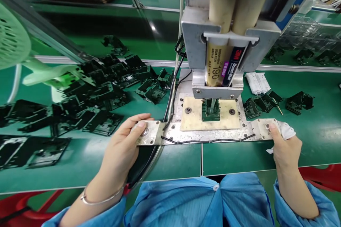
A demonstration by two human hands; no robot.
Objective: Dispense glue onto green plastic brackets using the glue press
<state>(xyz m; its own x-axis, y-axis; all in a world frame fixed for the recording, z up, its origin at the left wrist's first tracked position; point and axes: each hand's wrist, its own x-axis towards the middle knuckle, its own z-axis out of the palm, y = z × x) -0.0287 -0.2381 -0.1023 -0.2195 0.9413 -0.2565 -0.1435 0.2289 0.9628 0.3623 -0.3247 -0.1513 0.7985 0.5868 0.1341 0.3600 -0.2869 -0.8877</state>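
My left hand (127, 142) grips the left metal button plate (157, 129) of a dispensing machine, thumb pressed on its round button. My right hand (286, 145) closes round the right button plate (262, 128), thumb on that button, with a crumpled white wipe (287, 130) tucked in its fingers. Between them, a black plastic part (215, 113) sits in the cream fixture block (225, 122). A clear nozzle (212, 104) reaches down into this part, below a twin Scotch-Weld adhesive cartridge (225, 64) held upright in the metal holder (204, 92).
Many black plastic parts (103, 92) are piled on the left of the green bench (170, 170). White packets (257, 82) and more parts (299, 102) lie at right. Dark cables (173, 88) run beside the fixture. A green fan (13, 39) stands far left.
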